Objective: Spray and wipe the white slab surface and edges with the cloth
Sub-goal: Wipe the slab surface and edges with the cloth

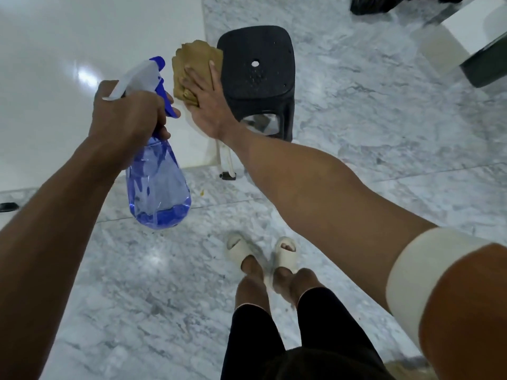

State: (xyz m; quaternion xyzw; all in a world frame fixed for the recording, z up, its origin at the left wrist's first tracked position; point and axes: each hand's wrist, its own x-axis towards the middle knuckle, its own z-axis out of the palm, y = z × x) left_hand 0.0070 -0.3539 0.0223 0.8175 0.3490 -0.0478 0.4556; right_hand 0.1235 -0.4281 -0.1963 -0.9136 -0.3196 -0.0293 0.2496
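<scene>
Now at the slab's corner. Left hand [129, 116] wrapped tight round the neck of the spray bottle [157, 185], fingers curled by the blue trigger, white-and-blue nozzle pointing up and away over the gloss. Bottle clear blue, hanging tilted below the fist, a little liquid pooled in its base, held in the air above the slab's near edge and the floor.

Right hand [207, 102] flat, fingers straight and spread, pressing the tan cloth [196, 68] against the right-hand edge of the white slab [55, 78]. Cloth bunched and folded under the palm, scalloped border sticking out beyond the fingertips, lying right on the slab's edge near its front corner. Nothing pinched: palm and fingers simply bearing down on the cloth. Pale band round the right upper arm.

Slab glossy white, filling the upper left, a bright light reflection on it. Thin white leg [225, 160] under the corner, ending in a dark foot on the floor.

Black plastic stool [256, 69] just beside the slab's edge, right behind the wiping hand, small hole in the middle of its seat. Grey-veined marble floor [370, 105] all around. Below, two feet in pale slides [285, 253], black legwear above.
</scene>
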